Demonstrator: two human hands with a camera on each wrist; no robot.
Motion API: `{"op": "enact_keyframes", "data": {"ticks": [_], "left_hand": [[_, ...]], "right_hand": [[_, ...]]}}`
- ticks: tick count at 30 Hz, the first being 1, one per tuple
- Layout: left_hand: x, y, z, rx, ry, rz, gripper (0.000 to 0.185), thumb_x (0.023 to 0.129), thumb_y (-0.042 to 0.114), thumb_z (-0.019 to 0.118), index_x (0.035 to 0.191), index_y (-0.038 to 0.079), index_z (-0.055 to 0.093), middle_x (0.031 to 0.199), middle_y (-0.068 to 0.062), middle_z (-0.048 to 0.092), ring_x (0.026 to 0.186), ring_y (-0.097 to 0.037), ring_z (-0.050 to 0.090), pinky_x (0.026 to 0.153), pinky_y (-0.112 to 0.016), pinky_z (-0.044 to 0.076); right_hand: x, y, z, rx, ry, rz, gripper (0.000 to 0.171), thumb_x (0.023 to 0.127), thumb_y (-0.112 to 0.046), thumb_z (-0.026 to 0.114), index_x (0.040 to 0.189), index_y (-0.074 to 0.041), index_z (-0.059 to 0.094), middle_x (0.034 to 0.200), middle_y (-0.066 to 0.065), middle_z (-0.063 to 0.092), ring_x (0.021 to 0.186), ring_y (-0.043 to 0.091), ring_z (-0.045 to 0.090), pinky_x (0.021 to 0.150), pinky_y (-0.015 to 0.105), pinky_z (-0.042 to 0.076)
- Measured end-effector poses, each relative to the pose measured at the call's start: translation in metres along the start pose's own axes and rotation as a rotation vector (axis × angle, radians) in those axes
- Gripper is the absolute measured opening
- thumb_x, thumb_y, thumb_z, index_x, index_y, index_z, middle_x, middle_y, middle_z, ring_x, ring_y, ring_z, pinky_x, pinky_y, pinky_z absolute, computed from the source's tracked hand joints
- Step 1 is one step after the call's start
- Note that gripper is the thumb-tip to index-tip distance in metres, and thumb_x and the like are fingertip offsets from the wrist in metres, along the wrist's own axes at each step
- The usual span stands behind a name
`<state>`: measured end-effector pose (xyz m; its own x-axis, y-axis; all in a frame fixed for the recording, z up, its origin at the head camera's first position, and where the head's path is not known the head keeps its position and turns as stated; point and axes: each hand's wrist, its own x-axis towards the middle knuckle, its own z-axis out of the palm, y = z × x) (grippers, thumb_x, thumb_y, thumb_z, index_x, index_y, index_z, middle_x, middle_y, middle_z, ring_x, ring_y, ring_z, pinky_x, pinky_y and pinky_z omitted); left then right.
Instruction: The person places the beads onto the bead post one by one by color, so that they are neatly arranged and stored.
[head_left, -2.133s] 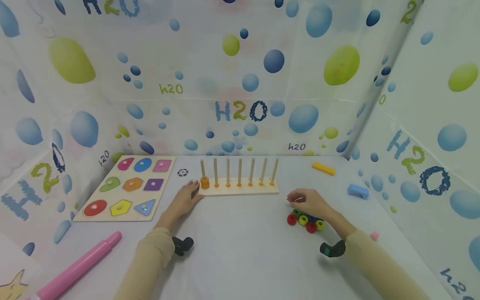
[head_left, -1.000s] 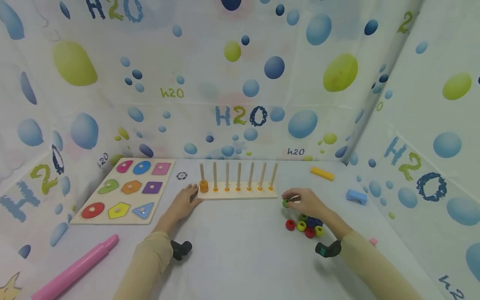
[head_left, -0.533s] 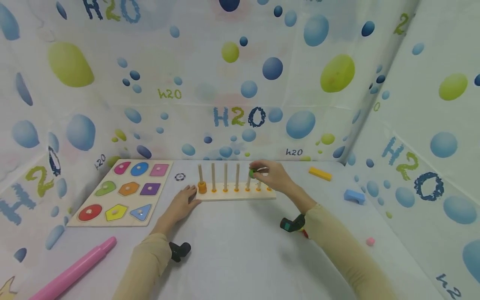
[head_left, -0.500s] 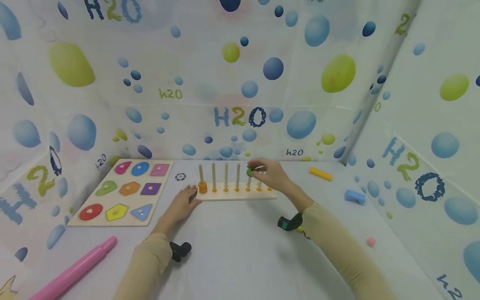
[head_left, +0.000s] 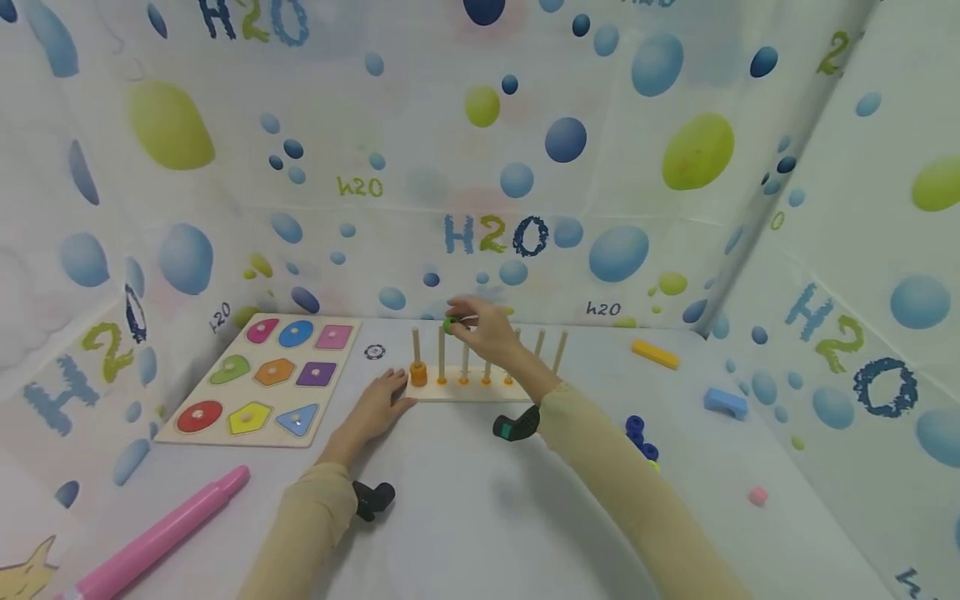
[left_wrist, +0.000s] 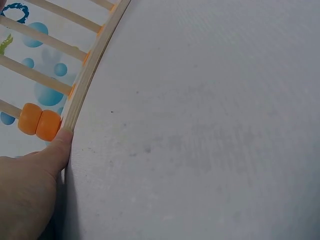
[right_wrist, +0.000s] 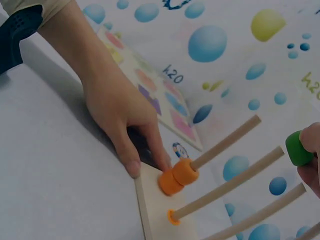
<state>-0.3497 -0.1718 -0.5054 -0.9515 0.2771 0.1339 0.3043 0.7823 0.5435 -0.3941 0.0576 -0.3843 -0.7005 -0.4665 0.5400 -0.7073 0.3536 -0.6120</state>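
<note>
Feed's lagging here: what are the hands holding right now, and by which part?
The right hand pinches a green bead by its sides. The left hand holds nothing, fingers resting against the peg board.

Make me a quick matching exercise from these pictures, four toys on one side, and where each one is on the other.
Things:
1. green ring
2. orange rings
3. pink marker
4. yellow block

Places:
A. stacked on the leftmost peg
B. pinched in the right hand above the pegs
C. far right of the table, near the wall
D. near left of the table

Pairs: 1-B, 2-A, 3-D, 4-C
</note>
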Motion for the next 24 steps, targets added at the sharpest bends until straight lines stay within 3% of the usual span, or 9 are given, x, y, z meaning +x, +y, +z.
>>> {"op": "enact_keyframes", "data": {"ticks": [9,16,24], "left_hand": [[0.000,0.002,-0.002,0.000,-0.003,0.002,0.057,0.095,0.025,0.058,0.138,-0.007,0.039,0.146,-0.023,0.034,0.138,-0.040,0.022,0.114,-0.053,0.013],[0.000,0.004,-0.003,0.007,-0.007,0.000,0.058,0.095,0.025,0.058,0.138,-0.007,0.039,0.146,-0.023,0.034,0.137,-0.041,0.022,0.114,-0.053,0.013],[-0.001,0.003,-0.002,0.008,0.006,0.011,0.057,0.094,0.025,0.059,0.138,-0.007,0.040,0.145,-0.023,0.035,0.136,-0.041,0.024,0.114,-0.054,0.014]], "right_hand": [[0.011,0.001,0.014,-0.058,-0.025,0.043,0.036,0.090,-0.004,0.063,0.123,0.002,0.052,0.110,0.014,0.066,0.098,0.020,0.065,0.085,0.016,0.051],[0.011,0.003,0.013,-0.078,-0.036,0.047,0.033,0.090,-0.004,0.062,0.122,0.002,0.054,0.111,0.015,0.066,0.099,0.023,0.065,0.085,0.014,0.050],[0.005,0.003,0.007,-0.039,0.010,0.047,0.030,0.089,0.000,0.063,0.118,0.002,0.058,0.108,0.017,0.067,0.097,0.022,0.065,0.083,0.016,0.052]]}}
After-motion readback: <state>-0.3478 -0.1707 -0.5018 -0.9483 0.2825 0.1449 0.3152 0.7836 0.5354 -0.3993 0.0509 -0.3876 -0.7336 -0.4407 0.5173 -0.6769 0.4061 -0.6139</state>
